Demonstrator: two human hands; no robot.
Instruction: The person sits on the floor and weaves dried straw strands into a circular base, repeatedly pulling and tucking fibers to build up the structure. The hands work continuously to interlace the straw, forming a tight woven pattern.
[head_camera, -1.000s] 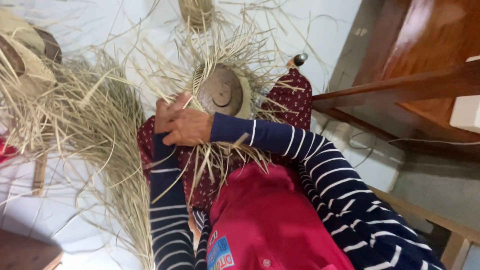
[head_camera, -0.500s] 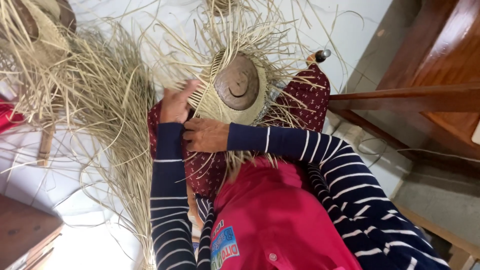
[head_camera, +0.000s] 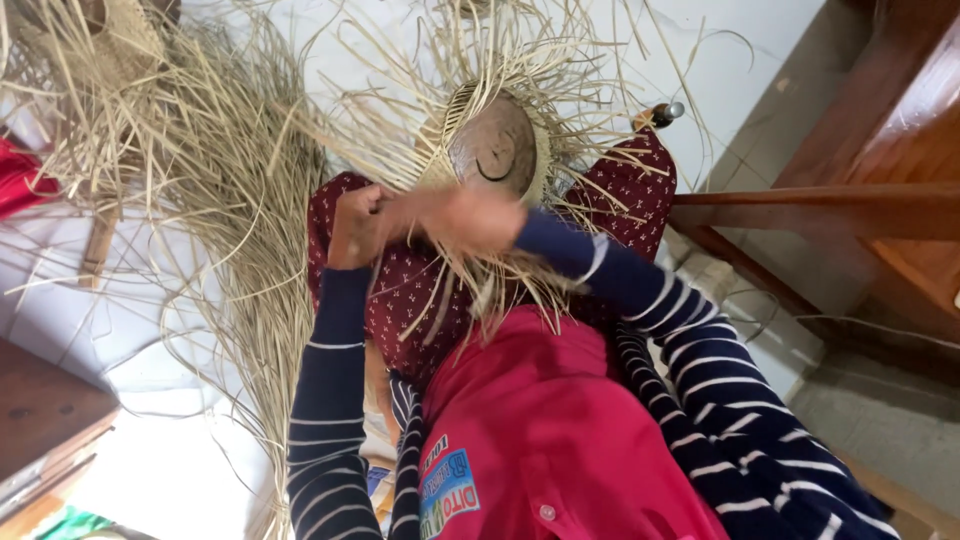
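Observation:
A half-woven straw piece (head_camera: 470, 130) sits over a round brown wooden form (head_camera: 495, 148) on my lap, with loose straw ends fanning out all around. My left hand (head_camera: 355, 228) is closed on a few straw strands at the weave's near left edge. My right hand (head_camera: 470, 215), blurred by motion, lies across the strands just below the form and beside the left hand; its grip cannot be made out. Both arms wear navy sleeves with white stripes. My legs are covered in dark red patterned cloth (head_camera: 400, 290).
A large heap of loose straw (head_camera: 200, 170) lies on the white floor to the left. A wooden bench or table frame (head_camera: 830, 210) stands at the right. A brown wooden piece (head_camera: 40, 420) is at the lower left, red cloth (head_camera: 20, 180) at the far left.
The view has moved closer to the weave. My left hand has drawn in and closed on strands, and my right hand has swept left across the straw toward it.

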